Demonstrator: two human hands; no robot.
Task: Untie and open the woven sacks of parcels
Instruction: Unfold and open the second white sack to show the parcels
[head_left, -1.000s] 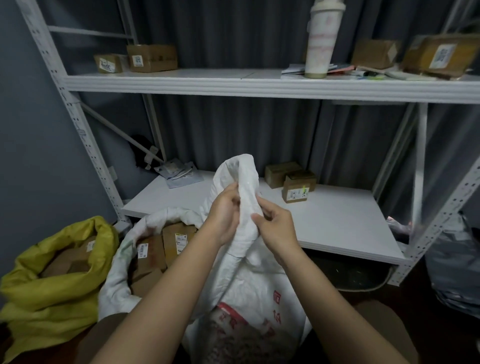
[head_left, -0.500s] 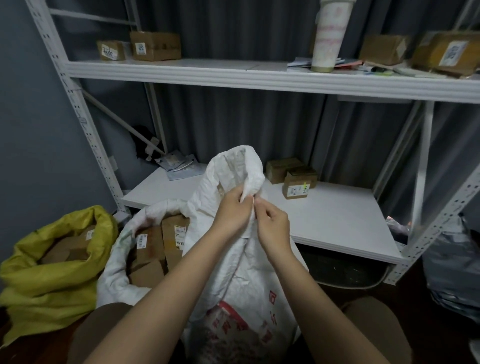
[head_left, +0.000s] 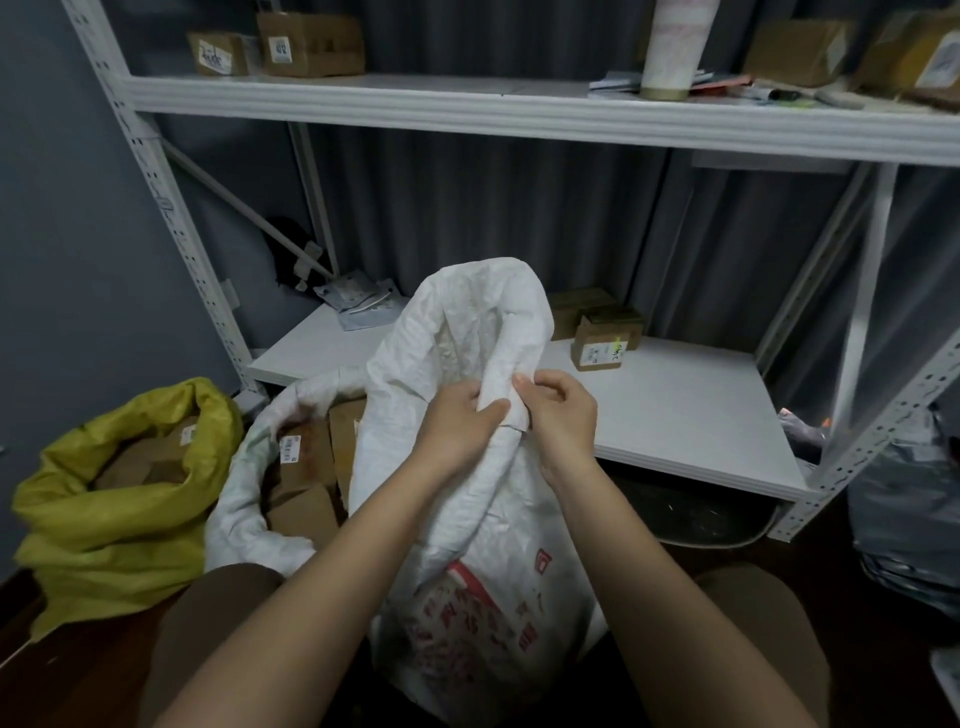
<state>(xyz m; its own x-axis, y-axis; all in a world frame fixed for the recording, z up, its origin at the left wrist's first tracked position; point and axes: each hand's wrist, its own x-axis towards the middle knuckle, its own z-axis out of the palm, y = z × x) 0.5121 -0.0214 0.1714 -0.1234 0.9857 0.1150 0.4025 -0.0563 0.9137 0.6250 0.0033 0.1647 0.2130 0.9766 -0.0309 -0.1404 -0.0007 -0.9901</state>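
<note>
A white woven sack with red print stands between my knees. Its mouth gapes open at the top, and the rim is rolled into a thick band on the near side. My left hand grips that rolled rim from the left. From the right, my right hand pinches the same rim, fingers curled over it. To the left stands a second white sack, rolled down and open, with cardboard parcels showing inside. What the sack in my hands holds is hidden.
A yellow woven sack with parcels sits open at the far left. Behind stands a white metal rack: the lower shelf carries small boxes, the upper shelf boxes and a cup. A grey plastic bag lies at right.
The sack's twisted neck has come loose and its mouth now gapes wide. Both hands have shifted from the gathered neck to the rolled near rim.
</note>
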